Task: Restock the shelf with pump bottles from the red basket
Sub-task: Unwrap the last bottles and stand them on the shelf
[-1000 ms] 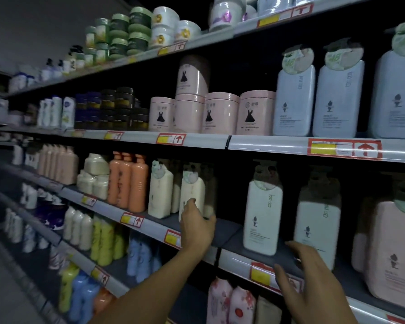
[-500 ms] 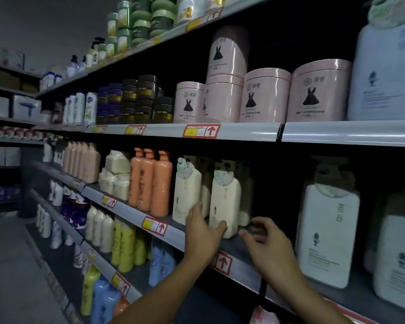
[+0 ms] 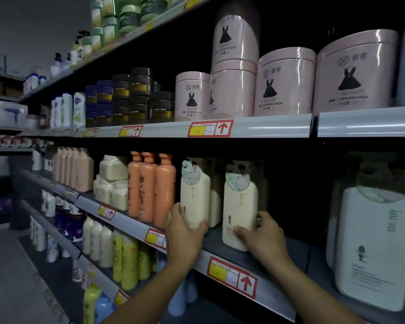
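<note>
Two cream pump bottles stood upright near the front edge of the middle shelf [image 3: 262, 256], each held by one hand. The left hand [image 3: 185, 232] wrapped around the base of the left cream bottle [image 3: 194, 195], thumb on its left side and fingers curled under its right corner. The right hand [image 3: 263, 237] gripped the right cream bottle [image 3: 240, 206] low down — thumb across its front face, fingers reaching behind its right edge. Both bottles stood apart from each other, with more cream bottles in the shadow behind them. Just left of the left bottle stood three orange bottles [image 3: 150, 188]. A large white bottle [image 3: 374, 244] stood well apart toward the shelf's right end. On the shelf above sat pink canisters [image 3: 283, 83] with a black dress mark. Red price tags [image 3: 232, 274] lined the shelf's front edge.
</note>
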The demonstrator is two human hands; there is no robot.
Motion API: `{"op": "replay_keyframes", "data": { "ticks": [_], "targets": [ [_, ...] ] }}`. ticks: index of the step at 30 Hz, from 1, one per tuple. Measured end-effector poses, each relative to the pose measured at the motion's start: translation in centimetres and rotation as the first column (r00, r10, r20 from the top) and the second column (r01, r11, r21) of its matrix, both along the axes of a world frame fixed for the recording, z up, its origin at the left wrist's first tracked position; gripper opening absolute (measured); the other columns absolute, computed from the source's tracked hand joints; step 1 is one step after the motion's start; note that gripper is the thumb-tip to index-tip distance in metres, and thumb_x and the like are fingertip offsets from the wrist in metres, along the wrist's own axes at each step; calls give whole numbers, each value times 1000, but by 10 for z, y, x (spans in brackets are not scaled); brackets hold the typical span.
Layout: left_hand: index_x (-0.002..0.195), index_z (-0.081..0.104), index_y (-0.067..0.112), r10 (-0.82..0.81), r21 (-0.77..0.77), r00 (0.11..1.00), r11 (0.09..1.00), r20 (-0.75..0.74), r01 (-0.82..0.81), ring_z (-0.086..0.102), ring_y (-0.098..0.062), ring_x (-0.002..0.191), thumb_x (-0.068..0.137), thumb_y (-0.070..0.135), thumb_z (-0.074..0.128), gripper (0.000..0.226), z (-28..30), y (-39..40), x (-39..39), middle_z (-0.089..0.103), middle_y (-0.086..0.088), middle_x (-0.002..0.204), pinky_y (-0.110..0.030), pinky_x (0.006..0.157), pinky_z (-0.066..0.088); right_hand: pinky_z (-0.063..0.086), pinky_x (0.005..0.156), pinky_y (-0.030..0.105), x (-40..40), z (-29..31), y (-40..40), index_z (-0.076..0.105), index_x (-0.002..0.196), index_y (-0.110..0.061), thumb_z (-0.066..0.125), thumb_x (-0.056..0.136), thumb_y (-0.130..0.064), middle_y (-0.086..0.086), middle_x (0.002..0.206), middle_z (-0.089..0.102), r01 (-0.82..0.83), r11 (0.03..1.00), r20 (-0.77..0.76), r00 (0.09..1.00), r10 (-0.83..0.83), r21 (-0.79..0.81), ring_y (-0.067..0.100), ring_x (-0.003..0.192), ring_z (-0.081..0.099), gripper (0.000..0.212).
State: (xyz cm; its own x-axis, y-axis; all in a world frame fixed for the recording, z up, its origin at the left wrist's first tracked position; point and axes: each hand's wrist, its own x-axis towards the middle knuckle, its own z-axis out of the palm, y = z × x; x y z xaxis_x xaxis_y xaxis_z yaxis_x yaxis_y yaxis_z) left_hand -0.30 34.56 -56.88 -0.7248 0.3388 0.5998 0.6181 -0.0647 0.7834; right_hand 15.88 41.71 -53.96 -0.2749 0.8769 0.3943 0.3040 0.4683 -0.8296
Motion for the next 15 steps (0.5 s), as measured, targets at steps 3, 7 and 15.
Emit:
{"op": "replay_keyframes", "data": {
  "ticks": [3,7,15],
  "targets": [
    [133,52,11,-34,7,999,999,4,34,56,-25,121,77,20,84,65,-3,3,-5,59,-7,129,-47,101,50,55,97,41,2,-3,-2,54,136,-13,81,85,-23,10,133,66,-9,1000,19,1000,9,20,29,120,64,59],
    [134,53,12,-42,28,999,999,-4,42,57,-22,117,79,20,83,63,-6,6,-7,60,-5,127,-38,100,50,53,94,34,4,-2,-5,56,137,-14,80,86,-24,7,133,66,-40,998,57,998,38,44,25,119,64,58],
    [133,52,13,-80,30,996,996,42,78,58,-25,119,76,22,87,67,-12,7,-15,60,-5,128,-47,101,52,54,98,35,-6,-8,-16,56,133,-16,78,88,-23,6,132,66,56,996,25,998,-59,76,24,119,63,51]
  ]
}}
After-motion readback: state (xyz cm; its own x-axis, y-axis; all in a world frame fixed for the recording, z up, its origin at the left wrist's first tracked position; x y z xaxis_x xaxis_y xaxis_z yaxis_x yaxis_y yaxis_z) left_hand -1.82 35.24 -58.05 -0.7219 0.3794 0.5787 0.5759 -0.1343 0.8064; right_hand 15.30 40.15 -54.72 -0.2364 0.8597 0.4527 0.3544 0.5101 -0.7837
